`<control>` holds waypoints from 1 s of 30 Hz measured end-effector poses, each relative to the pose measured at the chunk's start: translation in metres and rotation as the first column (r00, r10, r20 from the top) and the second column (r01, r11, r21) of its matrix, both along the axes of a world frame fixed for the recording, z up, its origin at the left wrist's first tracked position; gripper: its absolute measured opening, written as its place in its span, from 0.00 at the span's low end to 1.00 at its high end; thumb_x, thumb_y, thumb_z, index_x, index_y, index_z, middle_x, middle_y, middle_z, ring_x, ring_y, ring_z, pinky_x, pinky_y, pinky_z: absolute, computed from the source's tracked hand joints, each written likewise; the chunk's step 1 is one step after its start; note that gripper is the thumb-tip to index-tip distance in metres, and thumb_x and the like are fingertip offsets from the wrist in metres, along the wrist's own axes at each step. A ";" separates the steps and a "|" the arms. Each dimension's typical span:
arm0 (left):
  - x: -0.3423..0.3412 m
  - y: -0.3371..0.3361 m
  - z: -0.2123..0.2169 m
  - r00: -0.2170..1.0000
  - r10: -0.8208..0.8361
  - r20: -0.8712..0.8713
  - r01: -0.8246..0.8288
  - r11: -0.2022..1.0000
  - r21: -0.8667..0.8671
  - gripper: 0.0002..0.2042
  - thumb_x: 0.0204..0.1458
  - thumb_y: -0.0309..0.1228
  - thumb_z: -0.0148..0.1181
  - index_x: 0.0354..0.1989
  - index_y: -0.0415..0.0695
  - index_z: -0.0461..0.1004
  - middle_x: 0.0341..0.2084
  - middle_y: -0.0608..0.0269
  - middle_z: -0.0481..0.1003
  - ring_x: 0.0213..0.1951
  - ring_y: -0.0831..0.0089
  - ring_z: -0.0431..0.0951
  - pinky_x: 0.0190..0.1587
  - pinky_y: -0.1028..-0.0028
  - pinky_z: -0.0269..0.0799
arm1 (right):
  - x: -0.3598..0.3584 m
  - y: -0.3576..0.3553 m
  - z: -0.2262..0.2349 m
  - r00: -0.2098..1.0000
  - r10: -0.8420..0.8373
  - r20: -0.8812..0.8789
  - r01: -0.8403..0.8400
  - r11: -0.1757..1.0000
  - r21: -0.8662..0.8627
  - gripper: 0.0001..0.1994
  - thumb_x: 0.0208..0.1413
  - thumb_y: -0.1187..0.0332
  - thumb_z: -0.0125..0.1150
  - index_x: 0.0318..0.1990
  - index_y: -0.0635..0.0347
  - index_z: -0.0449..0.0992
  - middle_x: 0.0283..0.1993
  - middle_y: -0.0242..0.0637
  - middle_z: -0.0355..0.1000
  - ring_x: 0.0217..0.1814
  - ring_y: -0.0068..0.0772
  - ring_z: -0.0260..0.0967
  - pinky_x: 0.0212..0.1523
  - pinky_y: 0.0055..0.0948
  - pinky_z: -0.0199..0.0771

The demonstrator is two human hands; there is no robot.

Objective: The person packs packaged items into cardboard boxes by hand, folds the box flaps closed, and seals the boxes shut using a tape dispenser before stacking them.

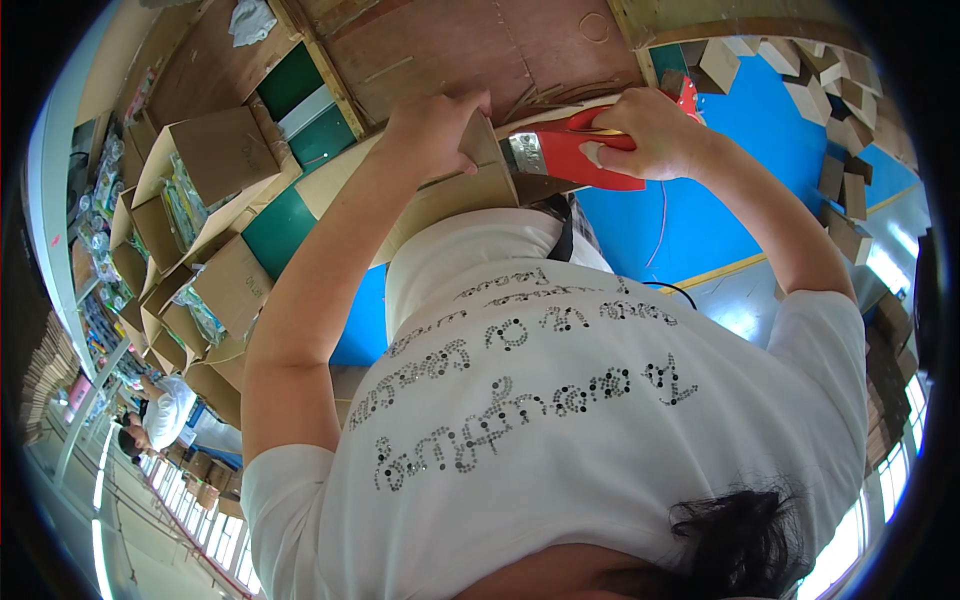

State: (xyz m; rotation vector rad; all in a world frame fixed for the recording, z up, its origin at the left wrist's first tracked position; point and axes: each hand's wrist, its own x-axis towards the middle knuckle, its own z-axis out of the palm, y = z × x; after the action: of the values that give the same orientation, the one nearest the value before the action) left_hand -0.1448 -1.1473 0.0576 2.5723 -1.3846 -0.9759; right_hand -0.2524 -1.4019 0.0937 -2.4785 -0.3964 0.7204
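Observation:
My left hand point(435, 135) grips the upper part of a brown cardboard box point(470, 190), thumb and fingers apart across its edge. The box lies close against my body. In my right hand point(650, 140) is a red tape dispenser point(605, 165), the fingers wrapped round its handle. Its pale metal front end points left and sits beside the box's right end. My palm and fingers hide part of the dispenser, and how far its tip touches the cardboard cannot be made out.
A worn brown wooden tabletop point(470, 50) lies ahead, with loose strips on it and a white cloth point(250, 22) at the far left. Open cartons point(205, 160) with bagged goods stand left. Several small boxes point(855, 90) lie right, by a blue surface point(740, 190). Another person point(168, 412) is farther left.

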 end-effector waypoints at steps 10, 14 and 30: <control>0.002 0.000 0.000 0.999 0.050 -0.009 -0.050 0.998 -0.044 0.32 0.30 0.37 0.77 0.45 0.55 0.65 0.22 0.60 0.77 0.32 0.56 0.79 0.37 0.60 0.72 | -0.004 -0.032 -0.019 0.996 0.037 -0.081 -0.027 0.992 0.126 0.18 0.52 0.53 0.58 0.29 0.62 0.79 0.26 0.46 0.72 0.34 0.47 0.68 0.42 0.41 0.68; 0.000 -0.003 0.006 0.996 0.071 -0.052 -0.069 0.996 0.048 0.31 0.31 0.34 0.77 0.46 0.53 0.66 0.27 0.63 0.77 0.40 0.59 0.78 0.38 0.60 0.74 | -0.001 -0.033 -0.015 0.984 0.045 -0.175 -0.019 0.989 0.149 0.18 0.52 0.54 0.58 0.28 0.64 0.79 0.24 0.46 0.72 0.28 0.46 0.68 0.36 0.39 0.69; -0.005 0.002 -0.012 0.997 0.080 -0.006 -0.080 0.995 -0.065 0.30 0.31 0.35 0.76 0.45 0.57 0.66 0.29 0.58 0.78 0.38 0.54 0.79 0.40 0.58 0.73 | 0.028 0.107 0.008 0.990 0.064 -0.129 -0.097 0.958 -0.269 0.18 0.51 0.56 0.52 0.22 0.60 0.79 0.22 0.46 0.75 0.25 0.47 0.74 0.31 0.42 0.75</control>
State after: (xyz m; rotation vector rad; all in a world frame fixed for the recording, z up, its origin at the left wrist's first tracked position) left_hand -0.1495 -1.1455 0.0460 2.5560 -1.2797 -0.9069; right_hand -0.2248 -1.2954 0.1019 -2.6713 -0.3762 1.0128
